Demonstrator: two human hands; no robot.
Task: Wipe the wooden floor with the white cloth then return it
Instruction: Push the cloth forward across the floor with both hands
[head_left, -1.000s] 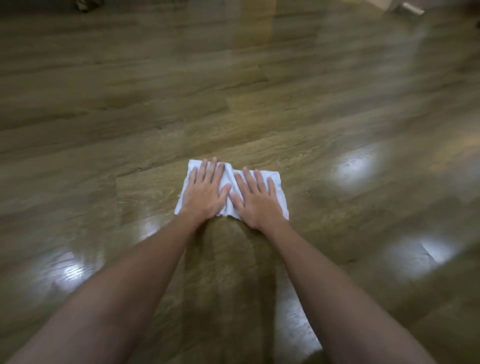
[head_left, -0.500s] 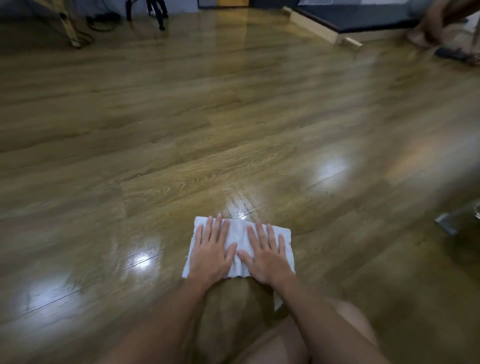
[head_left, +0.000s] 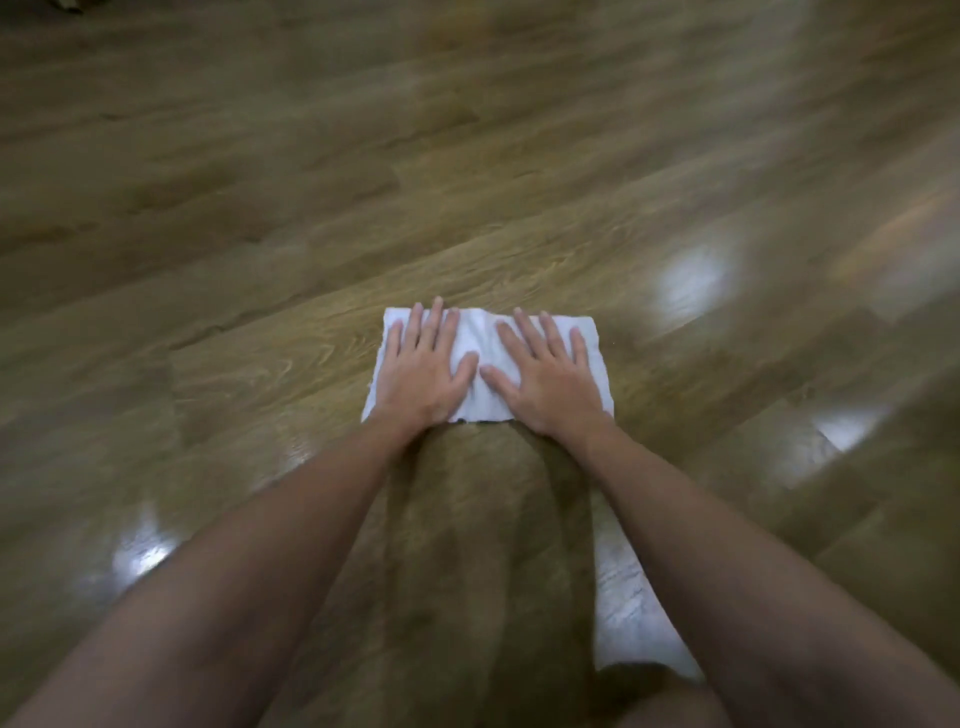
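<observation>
Head view | white cloth (head_left: 485, 358) spread flat on wooden floor (head_left: 260, 234) | left hand (head_left: 423, 366) flat on cloth's left half, fingers splayed, gripping nothing | right hand (head_left: 545, 379) likewise on cloth's right half

Your left hand (head_left: 423, 371) and right hand (head_left: 545, 382) lie flat, fingers spread, side by side on the white cloth (head_left: 480, 343), mid-frame on the wooden floor (head_left: 260, 218).
</observation>
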